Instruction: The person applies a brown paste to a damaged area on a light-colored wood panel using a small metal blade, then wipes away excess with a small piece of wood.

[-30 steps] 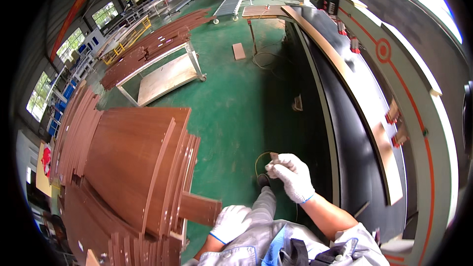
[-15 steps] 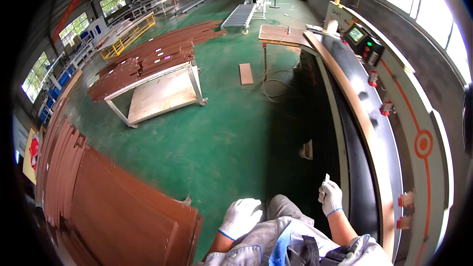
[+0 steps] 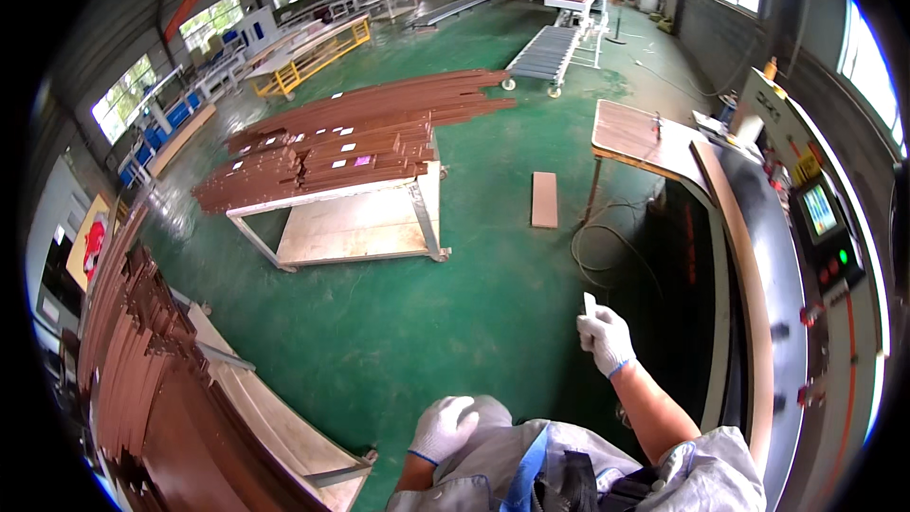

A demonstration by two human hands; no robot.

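My right hand [image 3: 605, 338], in a white knitted glove with a blue cuff edge, is raised in front of me and closed on a small flat white piece [image 3: 590, 305]. The piece sticks up past the fingers; its kind is too small to tell. My left hand [image 3: 443, 429], gloved the same way, hangs low by my thigh with its fingers loosely curled. Nothing shows in it, though its fingertips are partly hidden. Neither hand touches the machine beside me.
On my right runs a long machine with a control panel [image 3: 823, 218] and a pale board [image 3: 739, 275] along it. A side table [image 3: 654, 133] adjoins it; a hose [image 3: 592, 256] lies below. Brown strips [image 3: 370, 152] load a trolley ahead. Brown panels [image 3: 190, 427] stand left. A plank [image 3: 544, 199] lies on the floor.
My view has turned, and the trolley and machine sit further right in it. My right hand, still holding the white piece, has come up and forward. My left hand stays low.
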